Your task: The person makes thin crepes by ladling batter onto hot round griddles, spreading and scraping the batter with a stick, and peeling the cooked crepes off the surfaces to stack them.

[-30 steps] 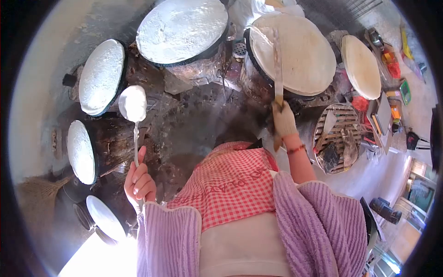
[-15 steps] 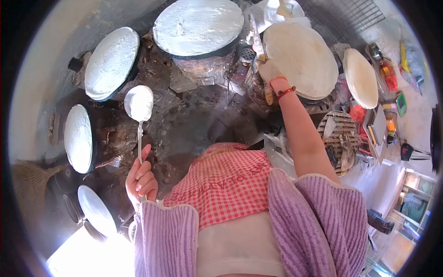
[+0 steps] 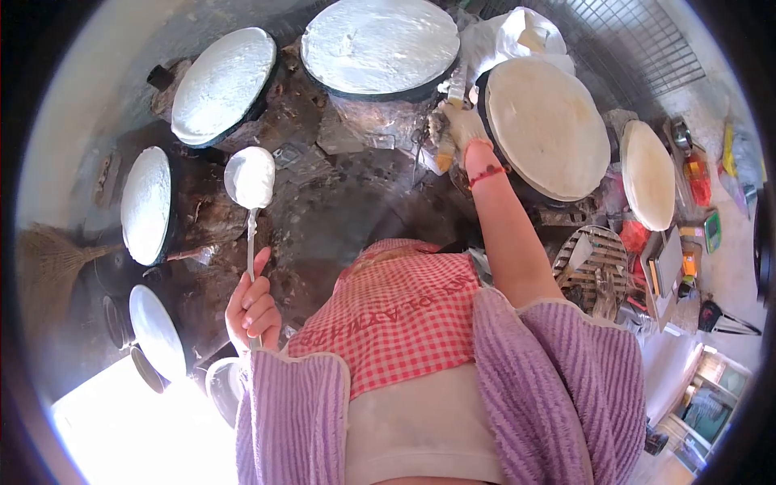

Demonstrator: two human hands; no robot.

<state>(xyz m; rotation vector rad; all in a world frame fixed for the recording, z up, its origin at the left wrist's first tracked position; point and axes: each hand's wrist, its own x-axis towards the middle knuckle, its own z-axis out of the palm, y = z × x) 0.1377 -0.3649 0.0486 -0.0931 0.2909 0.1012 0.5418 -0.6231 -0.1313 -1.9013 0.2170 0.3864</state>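
My left hand [image 3: 255,309] is closed around the handle of a ladle [image 3: 252,179], whose bowl is filled with thick white batter. My right hand [image 3: 464,126] grips a long flat scraper [image 3: 457,84] with a yellowish wooden handle, its blade pointing away from me. This hand is between the back round griddle [image 3: 380,47], coated in white batter, and the right one, where a pale flat pancake [image 3: 548,129] lies. The fingers partly hide the scraper.
On the left are more white-coated griddles [image 3: 224,86], [image 3: 148,206] and a pale disc [image 3: 157,331]. Another pancake [image 3: 648,175] lies at right, near a round slatted rack [image 3: 594,267]. A white bag [image 3: 517,40] stands behind. A straw broom [image 3: 56,255] leans at far left.
My right hand with the scraper has moved left, off the edge of the right griddle towards the back one. The view has shifted; my left hand still holds the ladle upright.
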